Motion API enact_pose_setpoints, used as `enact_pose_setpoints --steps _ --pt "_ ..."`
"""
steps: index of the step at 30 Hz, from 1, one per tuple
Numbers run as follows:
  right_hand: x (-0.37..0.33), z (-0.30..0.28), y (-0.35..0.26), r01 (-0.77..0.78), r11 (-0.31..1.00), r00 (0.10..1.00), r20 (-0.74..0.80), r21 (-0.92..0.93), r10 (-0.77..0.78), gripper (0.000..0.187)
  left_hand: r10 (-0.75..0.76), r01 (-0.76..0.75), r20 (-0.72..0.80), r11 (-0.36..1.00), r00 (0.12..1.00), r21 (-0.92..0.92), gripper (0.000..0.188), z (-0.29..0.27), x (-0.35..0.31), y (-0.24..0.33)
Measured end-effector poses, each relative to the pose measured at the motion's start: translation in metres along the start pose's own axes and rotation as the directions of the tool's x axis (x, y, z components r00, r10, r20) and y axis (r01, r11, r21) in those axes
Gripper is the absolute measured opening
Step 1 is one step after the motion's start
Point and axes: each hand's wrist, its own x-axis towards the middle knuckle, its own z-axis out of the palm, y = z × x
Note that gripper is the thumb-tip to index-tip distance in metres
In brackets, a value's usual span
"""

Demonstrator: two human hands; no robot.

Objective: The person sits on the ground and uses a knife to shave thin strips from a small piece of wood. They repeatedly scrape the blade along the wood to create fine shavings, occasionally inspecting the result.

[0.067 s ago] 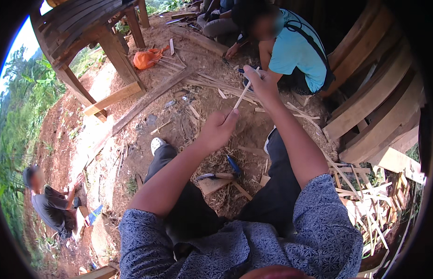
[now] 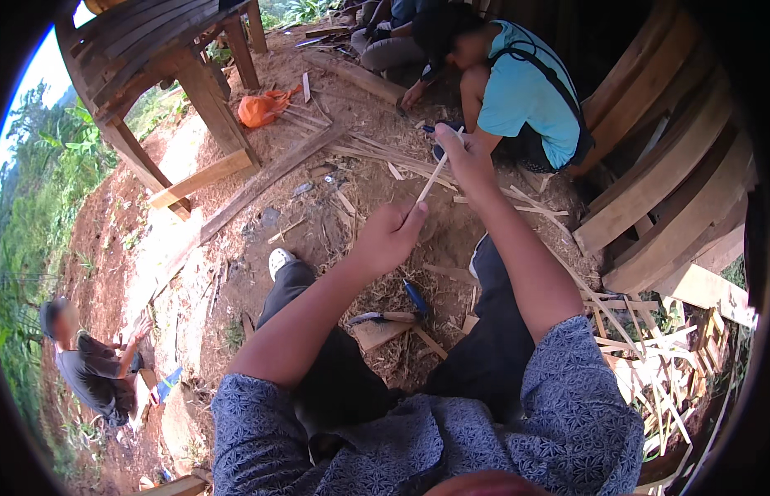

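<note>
A thin pale wooden strip (image 2: pixel 435 177) slants between my two hands in front of me. My left hand (image 2: pixel 388 238) is closed round its lower, nearer end, thumb lying along it. Farther up and to the right, my right hand (image 2: pixel 466 159) pinches the upper end; a short tip shows past the fingers. Below the hands, between my legs, a knife with a dark blade (image 2: pixel 367 317) lies over a wooden block (image 2: pixel 380 334). Beside it is a tool with a blue handle (image 2: pixel 415 296).
Wood shavings and long pale strips (image 2: pixel 385 157) lie on the dirt ground. A person in a turquoise shirt (image 2: pixel 530 99) crouches ahead; another person (image 2: pixel 91 364) sits far left. A slatted wooden structure (image 2: pixel 199 91), an orange bag (image 2: pixel 261 109) and a pile of offcuts (image 2: pixel 658 372) surround me.
Both hands have shifted slightly toward me with the wooden strip, and the grip looks the same.
</note>
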Motion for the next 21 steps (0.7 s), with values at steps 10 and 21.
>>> enact_pose_setpoints --steps 10,21 --pt "0.014 0.003 0.008 0.022 0.996 0.999 0.032 0.085 -0.025 0.043 -0.013 0.013 -0.007 1.000 1.000 0.001 0.042 -0.002 0.003 -0.006" --pt "-0.011 0.008 -0.020 -0.107 0.994 0.990 0.093 0.027 0.104 0.050 -0.112 0.121 0.111 0.990 0.988 -0.078 0.040 -0.007 -0.007 -0.002"
